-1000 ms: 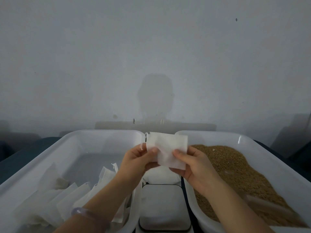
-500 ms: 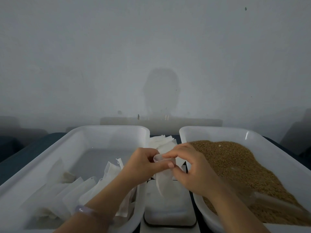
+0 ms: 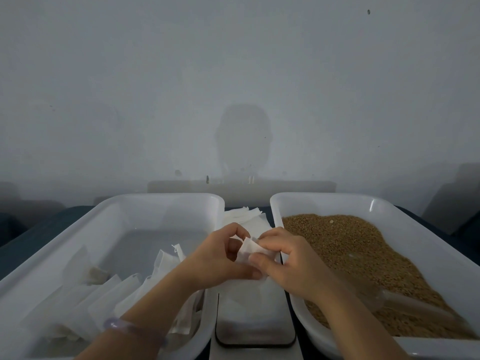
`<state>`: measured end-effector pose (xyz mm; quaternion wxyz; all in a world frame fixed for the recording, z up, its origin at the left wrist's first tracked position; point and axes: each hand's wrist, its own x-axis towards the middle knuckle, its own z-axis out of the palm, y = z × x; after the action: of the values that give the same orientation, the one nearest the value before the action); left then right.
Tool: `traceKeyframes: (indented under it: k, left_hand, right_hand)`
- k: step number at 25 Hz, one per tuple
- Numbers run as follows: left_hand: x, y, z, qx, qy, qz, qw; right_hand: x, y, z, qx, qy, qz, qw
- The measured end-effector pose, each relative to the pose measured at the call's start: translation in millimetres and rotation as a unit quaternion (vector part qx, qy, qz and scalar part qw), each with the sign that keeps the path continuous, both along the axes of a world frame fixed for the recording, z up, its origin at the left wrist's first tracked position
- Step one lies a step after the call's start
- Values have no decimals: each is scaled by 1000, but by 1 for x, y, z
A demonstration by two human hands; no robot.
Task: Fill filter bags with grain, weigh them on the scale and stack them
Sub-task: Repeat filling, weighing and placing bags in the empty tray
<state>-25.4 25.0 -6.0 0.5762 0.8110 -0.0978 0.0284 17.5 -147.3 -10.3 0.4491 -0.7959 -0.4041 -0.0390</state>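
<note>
Two-handed pinch, left hand (image 3: 220, 258) and right hand (image 3: 291, 266), on filter bag (image 3: 253, 252) above scale (image 3: 255, 331); grain (image 3: 363, 250) at three o'clock, nearer right hand.

Dark table (image 3: 39, 235): left tub (image 3: 155, 197), right tub (image 3: 337, 196), scale (image 3: 255, 333) between (bag stack (image 3: 242, 214) behind it).

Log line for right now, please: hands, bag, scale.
phase: bag not yet filled | left hand: pinches filter bag | right hand: pinches same bag | bag: held over scale, looks empty | clear scoop: lying in grain
</note>
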Motion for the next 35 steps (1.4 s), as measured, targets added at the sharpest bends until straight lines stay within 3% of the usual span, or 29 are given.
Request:
traceKeyframes:
  k: [3, 8, 12, 17, 23, 27, 31, 35]
  left_hand:
    - [0, 1, -1, 33, -16, -3, 999]
    - [2, 0, 1, -108, 55, -21, 992]
    - [-1, -3, 4, -101, 84, -78, 988]
    - [-3, -12, 8, -24, 21, -150, 988]
    - [-5, -11, 5, -165, 75, -181, 967]
    - [-3, -18, 1, -123, 57, -127, 983]
    - [-2, -16, -3, -83, 48, -106, 990]
    - [-3, -17, -6, 14, 35, -91, 995]
  right_hand:
    - [0, -1, 0, 21, 51, 15, 998]
    - [-5, -1, 0, 13, 70, 67, 995]
    - [-1, 0, -2, 47, 41, 85, 994]
    - [-1, -1, 1, 112, 46, 74, 990]
    - [-2, 5, -5, 108, 139, 135, 975]
    - [-3, 2, -2, 53, 87, 104, 989]
    - [-8, -6, 5, 42, 107, 127, 985]
    - [-14, -26, 7, -23, 117, 104, 987]
